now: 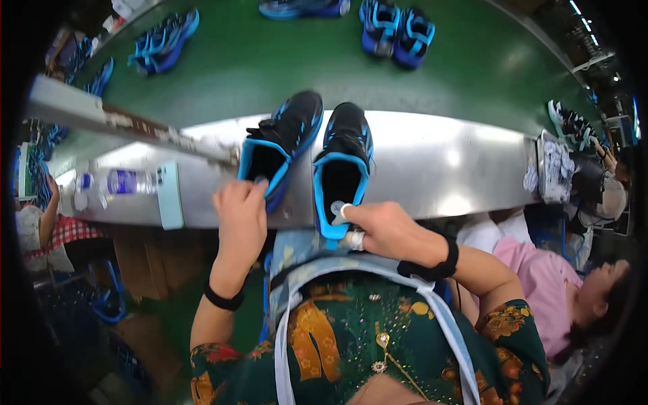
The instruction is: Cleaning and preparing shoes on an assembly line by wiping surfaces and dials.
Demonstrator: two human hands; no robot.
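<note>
A pair of black sneakers with bright blue collar linings lies on the steel ledge, toes pointing away from me. My left hand [243, 214] is closed on the heel of the left sneaker [295, 128], its fingertips at the collar edge. The right sneaker [347, 138] stands beside it, its heel reaching the ledge's near edge. My right hand [393, 233] pinches that heel, thumb inside the collar and fingers outside. White covers wrap the thumb and a finger of this hand. A round pale sticker [337, 208] shows on the right sneaker's insole, close to the thumb.
Behind the steel ledge [432, 162] runs a green belt [270, 57] bearing more sneakers [397, 32]. A metal bar [148, 128] slants in from the left. Nearby lie a light-blue phone [170, 196] and a plastic bottle [129, 181]. At right are a filled tray [556, 172] and a person in pink [540, 280].
</note>
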